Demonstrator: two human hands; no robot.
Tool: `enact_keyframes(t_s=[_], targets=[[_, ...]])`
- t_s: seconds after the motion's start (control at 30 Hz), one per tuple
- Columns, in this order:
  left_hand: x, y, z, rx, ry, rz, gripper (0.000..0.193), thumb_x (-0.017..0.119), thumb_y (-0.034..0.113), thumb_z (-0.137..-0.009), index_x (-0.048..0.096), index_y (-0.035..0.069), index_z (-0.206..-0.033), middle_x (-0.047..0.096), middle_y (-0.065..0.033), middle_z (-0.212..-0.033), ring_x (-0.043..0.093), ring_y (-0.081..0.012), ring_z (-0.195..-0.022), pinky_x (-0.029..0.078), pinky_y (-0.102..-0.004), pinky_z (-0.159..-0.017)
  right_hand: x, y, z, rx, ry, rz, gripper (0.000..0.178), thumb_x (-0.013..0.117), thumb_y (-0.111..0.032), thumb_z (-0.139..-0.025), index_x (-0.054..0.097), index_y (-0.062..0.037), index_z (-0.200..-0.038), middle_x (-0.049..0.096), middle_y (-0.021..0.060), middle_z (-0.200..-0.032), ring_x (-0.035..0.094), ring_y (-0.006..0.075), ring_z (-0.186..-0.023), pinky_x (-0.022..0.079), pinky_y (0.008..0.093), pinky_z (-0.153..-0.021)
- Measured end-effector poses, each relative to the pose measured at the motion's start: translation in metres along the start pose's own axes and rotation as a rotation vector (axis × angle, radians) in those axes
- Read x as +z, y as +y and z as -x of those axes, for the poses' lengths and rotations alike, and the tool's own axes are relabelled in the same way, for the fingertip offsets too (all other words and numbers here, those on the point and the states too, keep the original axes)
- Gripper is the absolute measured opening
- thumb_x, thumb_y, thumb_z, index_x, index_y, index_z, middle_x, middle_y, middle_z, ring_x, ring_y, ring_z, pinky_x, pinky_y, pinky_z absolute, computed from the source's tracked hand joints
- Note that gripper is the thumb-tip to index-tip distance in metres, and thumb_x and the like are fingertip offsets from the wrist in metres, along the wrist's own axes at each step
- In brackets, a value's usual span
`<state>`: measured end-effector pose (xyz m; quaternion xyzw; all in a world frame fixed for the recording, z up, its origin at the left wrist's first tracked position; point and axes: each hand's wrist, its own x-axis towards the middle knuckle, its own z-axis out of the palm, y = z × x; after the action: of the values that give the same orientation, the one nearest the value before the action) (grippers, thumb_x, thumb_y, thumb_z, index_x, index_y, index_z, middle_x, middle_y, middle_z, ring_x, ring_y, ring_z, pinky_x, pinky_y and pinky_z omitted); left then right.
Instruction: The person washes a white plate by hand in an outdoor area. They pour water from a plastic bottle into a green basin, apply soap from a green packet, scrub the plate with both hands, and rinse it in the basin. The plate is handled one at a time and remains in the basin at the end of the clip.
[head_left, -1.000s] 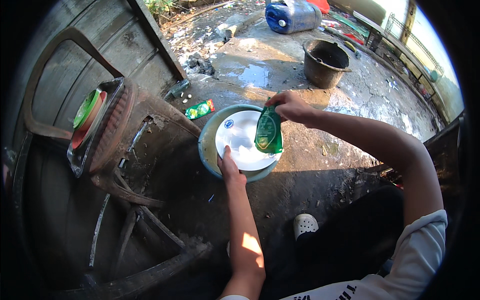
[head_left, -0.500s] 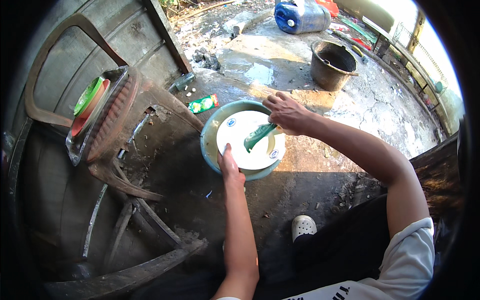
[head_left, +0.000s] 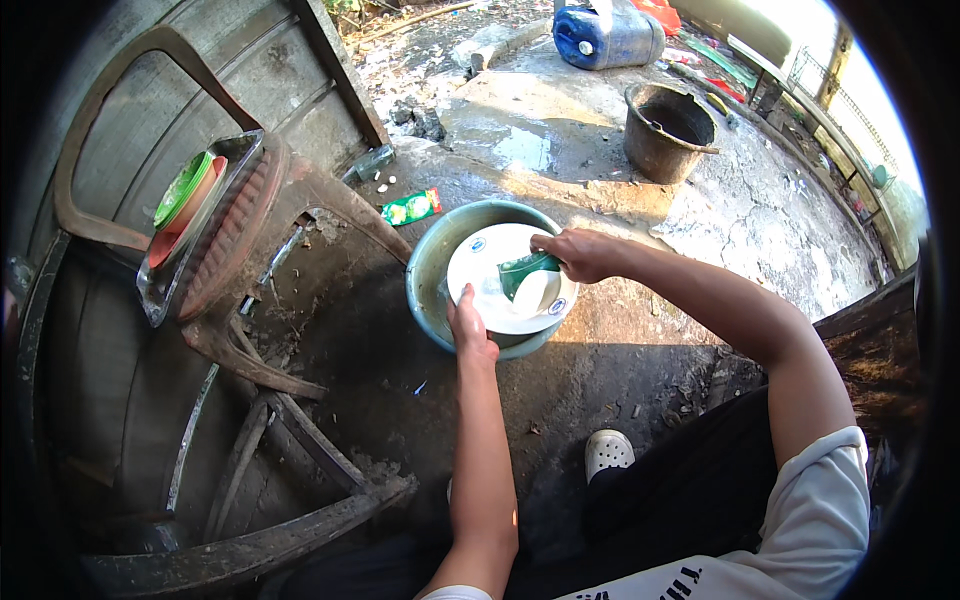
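White round plate (head_left: 500, 285) with a thin patterned rim sits tilted over a pale green plastic basin (head_left: 432, 262) on wet, cracked concrete ground (head_left: 760, 215), held there by a person crouching above it. Left hand (head_left: 468, 325) grips the plate's edge at its six o'clock, fingers curled around the rim. Right hand (head_left: 582, 254), at the plate's three o'clock, closes its fingers on a green scrubbing pad (head_left: 522, 268) pressed flat against the plate's face. Judging by this, the scrubbing is under way rather than finished: the plate is neither rinsed nor set aside, and whether any dirt remains on it cannot be told from this view.

Toward nine o'clock from the basin, a worn reddish-brown plastic chair (head_left: 270, 250) lies tipped on its side, and a clear tray (head_left: 190, 235) leaning on it holds green and orange plates (head_left: 185, 195) standing on edge; these look like pieces already washed, though that is a judgement only. A small green sachet (head_left: 412, 207) lies on the ground at the basin's eleven o'clock. Farther off, a dark round bucket (head_left: 668, 128) stands at one o'clock, and a blue plastic jerrycan (head_left: 608, 38) lies beyond it at twelve. A white clog (head_left: 607, 452) shows at five o'clock, beside the person's dark trousers.
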<state>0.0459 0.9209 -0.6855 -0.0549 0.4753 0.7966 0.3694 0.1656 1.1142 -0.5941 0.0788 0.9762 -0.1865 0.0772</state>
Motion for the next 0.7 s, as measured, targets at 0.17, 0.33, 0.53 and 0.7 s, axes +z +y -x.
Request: enact_keyframes(t_s=[0.17, 0.33, 0.53, 0.7], targets=[[-0.002, 0.001, -0.002, -0.008, 0.031, -0.034, 0.048, 0.051, 0.022, -0.102, 0.044, 0.004, -0.146, 0.054, -0.0144, -0.14, 0.058, -0.0274, -0.124, 0.051, -0.0424, -0.1, 0.005, -0.002, -0.001, 0.071, 0.002, -0.019, 0.037, 0.069, -0.037, -0.093, 0.061, -0.0022, -0.1, 0.07, 0.0209, -0.082, 0.07, 0.0392, -0.082, 0.054, 0.0486, -0.072], [-0.005, -0.001, -0.004, -0.091, 0.07, -0.005, 0.049, 0.053, 0.026, -0.101, 0.045, 0.007, -0.145, 0.058, -0.0127, -0.136, 0.061, -0.025, -0.119, 0.054, -0.0396, -0.093, 0.005, 0.008, -0.004, 0.099, 0.011, 0.138, 0.012, 0.066, -0.015, -0.087, 0.07, -0.0042, -0.091, 0.071, 0.0189, -0.082, 0.07, 0.0359, -0.078, 0.057, 0.0463, -0.073], [-0.005, -0.001, -0.004, -0.038, 0.067, -0.024, 0.048, 0.052, 0.028, -0.101, 0.045, 0.008, -0.144, 0.058, -0.0126, -0.133, 0.065, -0.024, -0.113, 0.058, -0.0357, -0.08, 0.001, 0.021, -0.009, -0.079, -0.094, 0.105, 0.009, 0.065, -0.003, -0.08, 0.064, -0.0018, -0.089, 0.068, 0.0217, -0.082, 0.067, 0.0417, -0.084, 0.053, 0.0495, -0.076], [-0.004, 0.0, -0.004, -0.06, 0.071, -0.03, 0.048, 0.05, 0.027, -0.102, 0.043, 0.009, -0.146, 0.057, -0.0133, -0.134, 0.065, -0.0249, -0.112, 0.059, -0.0366, -0.079, -0.003, 0.016, -0.011, -0.082, -0.009, 0.187, 0.025, 0.065, -0.004, -0.08, 0.061, -0.0038, -0.105, 0.069, 0.0184, -0.085, 0.069, 0.039, -0.086, 0.054, 0.0488, -0.076]])
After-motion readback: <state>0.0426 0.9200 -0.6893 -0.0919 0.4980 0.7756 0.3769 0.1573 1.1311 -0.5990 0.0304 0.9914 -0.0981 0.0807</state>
